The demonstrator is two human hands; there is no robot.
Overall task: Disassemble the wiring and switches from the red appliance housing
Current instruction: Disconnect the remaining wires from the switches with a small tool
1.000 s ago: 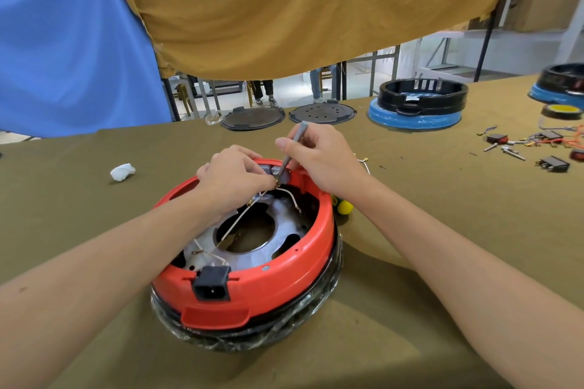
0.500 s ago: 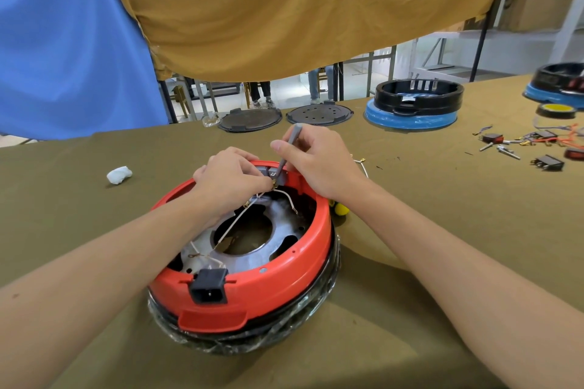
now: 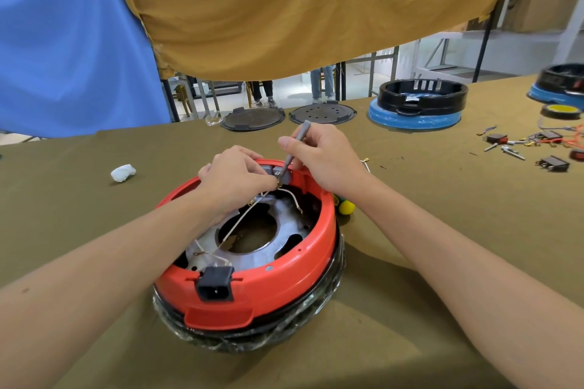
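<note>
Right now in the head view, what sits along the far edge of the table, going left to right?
Dark lid → perforated lid → black-and-blue housing → second housing at the frame's right edge.

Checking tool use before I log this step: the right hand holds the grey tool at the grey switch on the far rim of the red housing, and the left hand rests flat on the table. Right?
Not quite. The head view shows the left hand on the red housing, pinching wiring beside the grey switch, not on the table. The right hand does hold the grey tool there.
</note>
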